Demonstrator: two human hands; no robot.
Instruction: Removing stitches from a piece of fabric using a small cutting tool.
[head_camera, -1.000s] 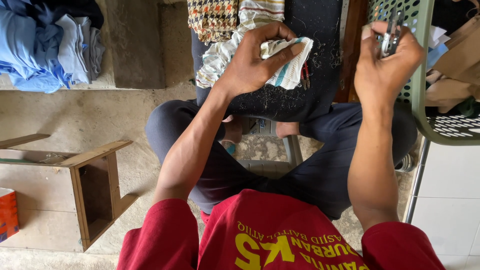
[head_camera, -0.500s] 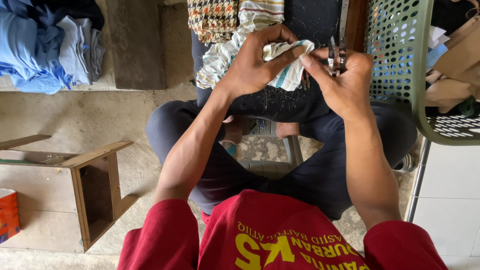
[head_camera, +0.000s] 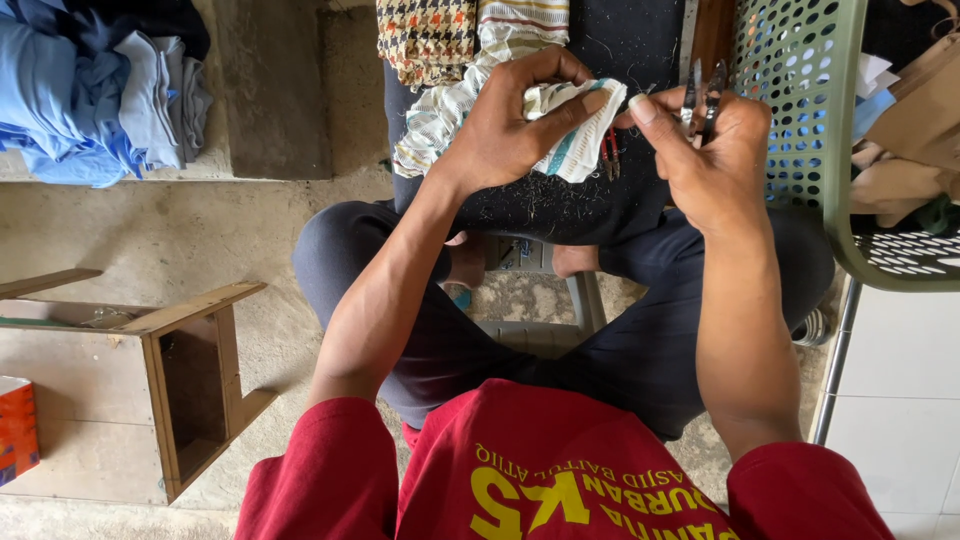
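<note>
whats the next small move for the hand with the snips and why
Probably ease the right hand a touch toward the striped cloth and bring the thread snips to its edge: the left hand pinches that folded edge up, and the blades sit just beside it, not yet touching.

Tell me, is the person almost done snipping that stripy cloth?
Can't tell. Done: cut threads litter the dark cloth on the lap. In hand: left hand grips the striped cloth, right hand holds small snips beside it. Left: more fabric hangs above.
</note>
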